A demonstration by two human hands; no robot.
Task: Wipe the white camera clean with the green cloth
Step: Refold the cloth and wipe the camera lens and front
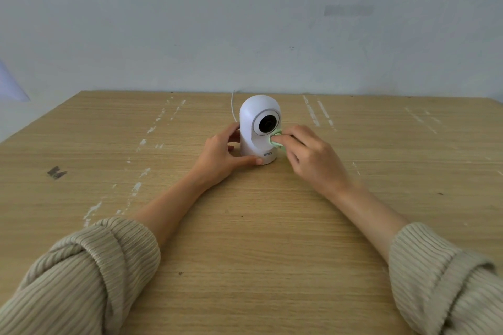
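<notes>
The white camera (253,122) stands upright near the far middle of the wooden table (245,239), its round black lens facing me and slightly right. My left hand (220,155) wraps the camera's base from the left, thumb along the front foot, fingers behind. My right hand (310,155) pinches a small bunched green cloth (275,141) and presses it against the camera's front, just below and right of the lens. Most of the cloth is hidden under my fingers.
A thin white cable (233,106) rises behind the camera toward the table's far edge. White paint streaks and a dark mark (56,172) dot the tabletop. A pale wall stands right behind the table. My ribbed beige sleeves fill the lower corners.
</notes>
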